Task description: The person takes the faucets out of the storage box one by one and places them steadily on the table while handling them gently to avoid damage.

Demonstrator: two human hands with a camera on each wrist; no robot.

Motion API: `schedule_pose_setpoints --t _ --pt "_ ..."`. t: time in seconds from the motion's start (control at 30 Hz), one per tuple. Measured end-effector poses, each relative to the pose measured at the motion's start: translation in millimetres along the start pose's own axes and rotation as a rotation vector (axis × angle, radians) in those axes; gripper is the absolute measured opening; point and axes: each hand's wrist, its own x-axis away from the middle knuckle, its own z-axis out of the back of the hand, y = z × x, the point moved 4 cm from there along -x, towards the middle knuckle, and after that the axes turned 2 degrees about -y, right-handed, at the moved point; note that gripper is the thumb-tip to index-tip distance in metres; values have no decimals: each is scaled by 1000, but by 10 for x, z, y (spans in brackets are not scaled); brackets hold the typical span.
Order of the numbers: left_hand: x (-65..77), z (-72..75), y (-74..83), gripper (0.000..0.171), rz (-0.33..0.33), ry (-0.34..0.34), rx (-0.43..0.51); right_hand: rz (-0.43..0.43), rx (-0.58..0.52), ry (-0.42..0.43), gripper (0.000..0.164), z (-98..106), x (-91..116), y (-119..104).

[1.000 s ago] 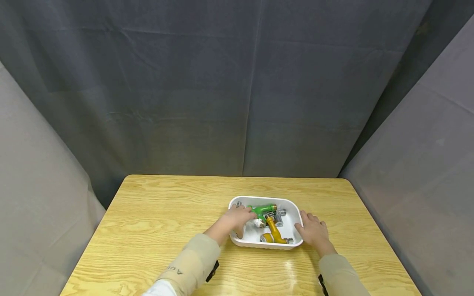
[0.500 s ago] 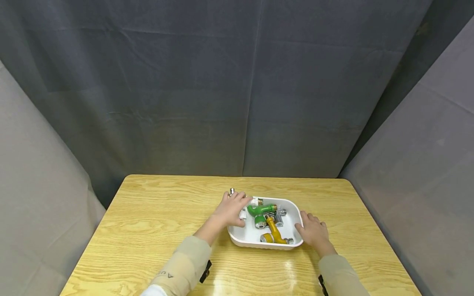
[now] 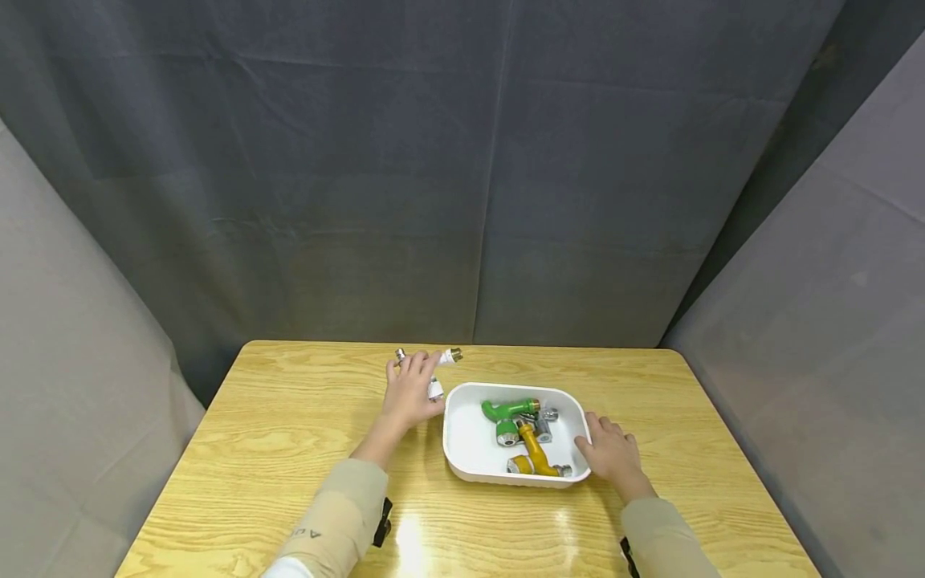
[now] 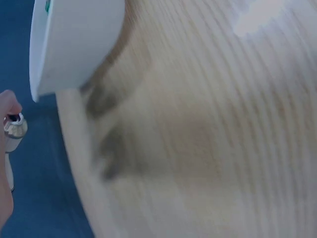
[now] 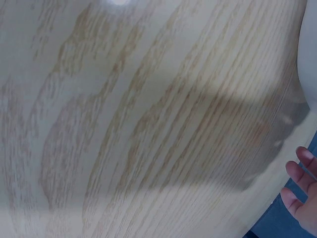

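Note:
A white tap with a brass threaded end [image 3: 450,356] and metal at its far tip is gripped in my left hand [image 3: 410,393], above the table at the left of the white tray. In the left wrist view part of this tap [image 4: 16,130] shows beside the fingers; the palm hides its middle. The white tray [image 3: 462,457] holds a green tap [image 3: 506,413], a yellow tap [image 3: 536,451] and grey metal pieces [image 3: 543,425] partly under them. My right hand [image 3: 614,453] rests against the tray's right rim, its fingers loosely bent and spread in the right wrist view.
The wood-grain table [image 3: 289,449] extends around the tray, its far edge near the white tap. A dark grey curtain [image 3: 361,201] hangs behind it, with pale cloth walls [image 3: 817,321] at both sides.
My left hand has lifted the white tap out of the tray and carried it left, past the rim. The right hand, the tray and the other taps stay put.

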Motion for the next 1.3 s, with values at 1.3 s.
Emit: schedule_pose_setpoints --t 1.3 --pt "246 -549 -395 84 299 -332 145 2 -3 -4 52 -17 -3 22"
